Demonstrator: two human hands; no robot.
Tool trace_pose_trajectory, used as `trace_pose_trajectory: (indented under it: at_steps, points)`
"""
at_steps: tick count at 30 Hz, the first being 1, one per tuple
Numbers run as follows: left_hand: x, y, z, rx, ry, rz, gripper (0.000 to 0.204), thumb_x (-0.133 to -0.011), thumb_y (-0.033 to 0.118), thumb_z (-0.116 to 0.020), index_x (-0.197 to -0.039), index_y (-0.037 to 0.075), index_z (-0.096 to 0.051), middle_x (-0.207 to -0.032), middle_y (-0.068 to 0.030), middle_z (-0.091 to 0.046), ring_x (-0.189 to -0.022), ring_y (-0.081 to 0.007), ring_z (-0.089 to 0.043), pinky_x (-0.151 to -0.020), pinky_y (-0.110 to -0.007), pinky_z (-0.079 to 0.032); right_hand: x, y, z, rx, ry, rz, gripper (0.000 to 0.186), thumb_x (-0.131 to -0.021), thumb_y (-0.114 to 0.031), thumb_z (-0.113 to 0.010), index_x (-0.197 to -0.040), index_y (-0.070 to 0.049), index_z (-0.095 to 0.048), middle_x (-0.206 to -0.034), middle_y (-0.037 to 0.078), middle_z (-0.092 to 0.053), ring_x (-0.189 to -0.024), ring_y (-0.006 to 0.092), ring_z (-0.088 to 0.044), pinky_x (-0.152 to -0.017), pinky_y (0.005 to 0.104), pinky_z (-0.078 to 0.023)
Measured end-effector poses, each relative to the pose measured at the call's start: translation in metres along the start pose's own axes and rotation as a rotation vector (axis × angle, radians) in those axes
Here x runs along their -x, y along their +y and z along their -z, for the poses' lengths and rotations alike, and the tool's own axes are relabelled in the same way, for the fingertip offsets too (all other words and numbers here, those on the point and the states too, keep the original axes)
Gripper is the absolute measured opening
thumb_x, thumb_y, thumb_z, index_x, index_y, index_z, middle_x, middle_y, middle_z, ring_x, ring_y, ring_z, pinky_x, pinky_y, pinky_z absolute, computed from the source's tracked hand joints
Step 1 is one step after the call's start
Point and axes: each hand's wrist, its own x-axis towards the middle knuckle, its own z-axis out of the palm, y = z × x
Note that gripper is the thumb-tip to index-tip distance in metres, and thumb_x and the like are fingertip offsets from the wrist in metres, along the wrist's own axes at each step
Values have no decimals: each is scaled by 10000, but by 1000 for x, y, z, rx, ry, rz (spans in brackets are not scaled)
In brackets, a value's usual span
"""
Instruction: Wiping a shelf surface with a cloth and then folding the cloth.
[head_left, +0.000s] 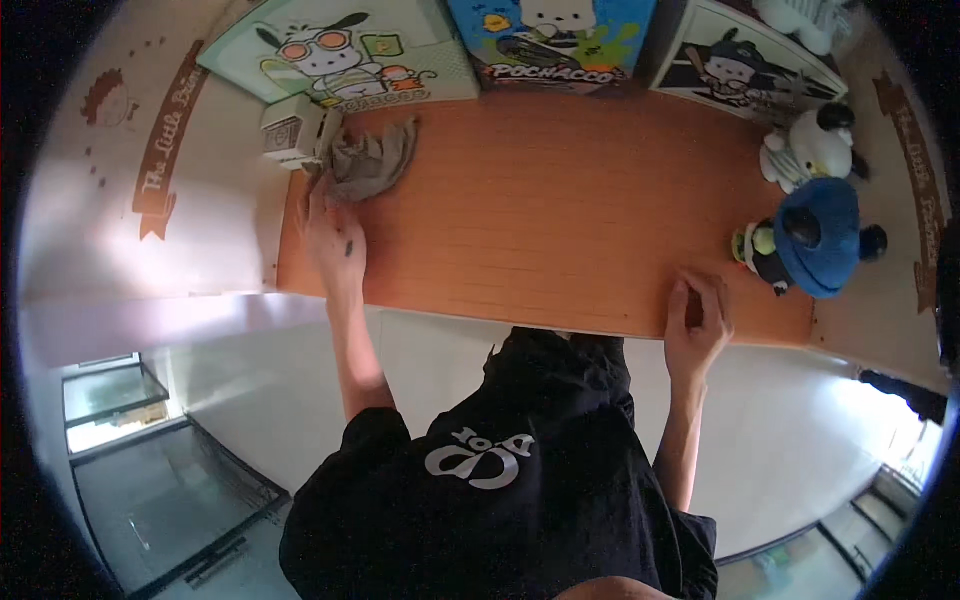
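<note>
At the far left of the brown wooden shelf lies a crumpled grey-brown cloth [372,160]. My left hand [337,240] reaches up to its near left corner, with the fingers closed on the fabric; the fingertips are partly lost against it. A small white box [290,135] stands just beyond those fingers, by the left wall. My right hand [698,322] rests at the shelf's front edge on the right. Its fingers curl toward the thumb, and nothing shows in them. Nearest to it is a plush-like figure in a blue hat [822,238].
The wooden surface [540,210] lies between side walls [230,170]. Along the back stand a pale green cartoon box [340,60], a blue cartoon box [550,45] and a white-framed picture box [745,65]. A white dog figure [808,150] sits at the right.
</note>
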Motion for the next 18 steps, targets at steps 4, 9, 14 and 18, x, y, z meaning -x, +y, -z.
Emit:
trace_pose_trajectory:
  at_steps: [4, 9, 14, 18]
  points:
    - [0, 12, -12, 157, -163, -71, 411, -997, 114, -652, -1405, 65, -642, -1456, -159, -621, -1312, -405, -568, -1093, -478, -482, -1, 3, -5, 98, 23, 106, 193, -887, 33, -746, -1062, -47, -767, -1026, 88, -742, -813, 232, -642, -689, 319, -536]
    - [-21, 31, -45, 169, -350, -347, 262, -1024, 167, -635, -1238, 50, -729, -1439, -151, -637, -1380, -423, -514, -1158, -494, -439, -2, 3, -7, 109, 59, 139, 195, -866, 33, -746, -1039, -54, -765, -1012, 87, -740, -809, 241, -639, -692, 327, -538]
    - [-12, 129, -76, 257, -588, -534, 399, -1056, 301, -616, -1401, 109, -673, -1586, -192, -522, -1489, -432, -434, -1198, -506, -400, 1, 4, -7, 110, 87, 103, 194, -853, 21, -745, -1028, -62, -760, -1012, 75, -738, -815, 244, -642, -699, 330, -542]
    - [2, 196, -100, 207, -613, -701, 408, -1060, 343, -595, -1390, 113, -668, -1561, -209, -527, -1452, -499, -438, -1178, -584, -396, 2, 1, -9, 148, 117, 110, 206, -839, 14, -748, -1027, -69, -757, -1012, 63, -737, -815, 248, -642, -696, 336, -543]
